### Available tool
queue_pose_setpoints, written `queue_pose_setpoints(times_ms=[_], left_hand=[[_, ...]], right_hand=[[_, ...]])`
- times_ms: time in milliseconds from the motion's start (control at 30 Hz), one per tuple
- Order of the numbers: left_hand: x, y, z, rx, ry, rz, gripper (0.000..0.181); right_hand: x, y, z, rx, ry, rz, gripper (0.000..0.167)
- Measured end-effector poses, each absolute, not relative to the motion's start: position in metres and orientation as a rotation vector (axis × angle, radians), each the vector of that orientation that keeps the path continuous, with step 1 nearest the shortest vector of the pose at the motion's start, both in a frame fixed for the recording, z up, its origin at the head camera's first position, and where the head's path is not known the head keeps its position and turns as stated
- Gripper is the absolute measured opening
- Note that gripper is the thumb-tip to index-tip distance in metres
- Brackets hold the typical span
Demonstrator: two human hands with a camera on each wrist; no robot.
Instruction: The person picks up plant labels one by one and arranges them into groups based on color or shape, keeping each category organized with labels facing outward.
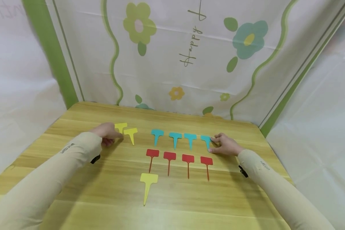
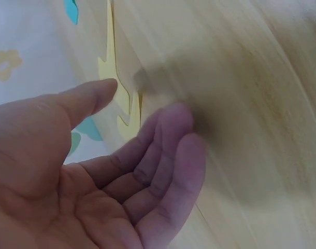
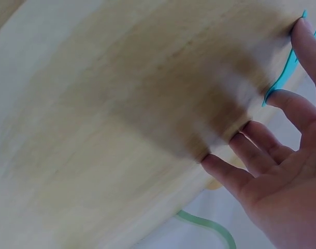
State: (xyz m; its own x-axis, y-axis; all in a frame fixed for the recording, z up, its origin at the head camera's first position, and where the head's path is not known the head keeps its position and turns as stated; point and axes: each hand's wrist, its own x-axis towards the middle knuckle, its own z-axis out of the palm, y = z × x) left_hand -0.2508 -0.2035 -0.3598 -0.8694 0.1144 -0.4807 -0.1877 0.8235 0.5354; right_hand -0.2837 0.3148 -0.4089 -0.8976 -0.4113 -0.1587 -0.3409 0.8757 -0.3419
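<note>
Blue T-shaped plant labels (image 1: 175, 135) lie in a row on the wooden table. At the right end of that row, my right hand (image 1: 226, 145) touches the last blue label (image 1: 206, 139). Its thumb is by the stem tip and its index finger by the head; in the right wrist view the other fingertips (image 3: 210, 161) reach down to the tabletop. My left hand (image 1: 107, 132), loosely bent and holding nothing, hovers beside two yellow labels: a partly hidden one (image 1: 121, 126) and a fully visible one (image 1: 130, 132).
Several red labels (image 1: 152, 153) form a row nearer me, below the blue ones. A single yellow label (image 1: 149, 179) lies in front of them. The table (image 1: 189, 204) ends at a flowered curtain (image 1: 161, 64) behind, with white cloth at both sides.
</note>
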Motion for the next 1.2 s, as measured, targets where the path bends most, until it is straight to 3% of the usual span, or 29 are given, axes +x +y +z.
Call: queue_pose_setpoints(times_ms=[100,367,1200], left_hand=[[-0.254,-0.198,-0.36,-0.061,2.497,0.829,0.051],[-0.265,-0.186,-0.362,-0.057,2.556,0.806,0.02],[-0.272,-0.193,-0.361,-0.186,2.381,0.982,0.016]], right_hand=[[-0.284,0.316,-0.409,-0.566,2.819,-0.467,0.082],[-0.282,0.32,-0.408,-0.554,2.821,-0.456,0.081],[-0.284,0.315,-0.409,-0.536,2.816,-0.458,0.081]])
